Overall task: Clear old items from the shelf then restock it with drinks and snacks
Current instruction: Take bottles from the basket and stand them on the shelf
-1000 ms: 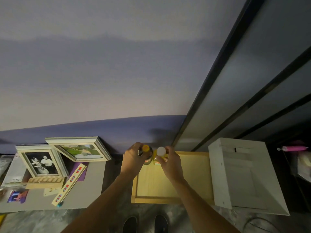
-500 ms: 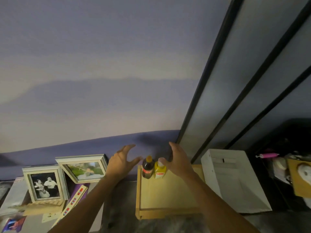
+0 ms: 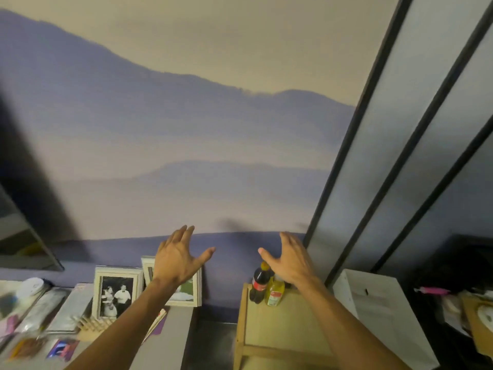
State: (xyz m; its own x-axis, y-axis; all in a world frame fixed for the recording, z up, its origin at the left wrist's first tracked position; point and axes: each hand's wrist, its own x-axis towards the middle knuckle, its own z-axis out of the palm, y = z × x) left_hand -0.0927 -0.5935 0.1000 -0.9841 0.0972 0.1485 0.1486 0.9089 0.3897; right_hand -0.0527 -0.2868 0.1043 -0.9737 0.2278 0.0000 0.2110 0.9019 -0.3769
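A dark cola bottle [image 3: 259,285] with a red label and a small yellow juice bottle [image 3: 275,291] stand upright side by side at the back left corner of the pale wooden shelf top [image 3: 282,332]. My left hand [image 3: 177,256] hovers open, fingers spread, up and to the left of the bottles, in front of the photo frames. My right hand [image 3: 289,259] is open too, raised just above and to the right of the bottles, touching neither.
Two framed photos [image 3: 117,292] lean against the wall on a grey table [image 3: 160,343], with a wooden rack, a card strip and papers around them. A white box [image 3: 378,311] sits right of the shelf. Dark vertical frame bars [image 3: 344,166] rise at right.
Both hands let go of the two bottles, which now stand on the shelf. The hands lifted and spread apart, and my view tilted up toward the wall.
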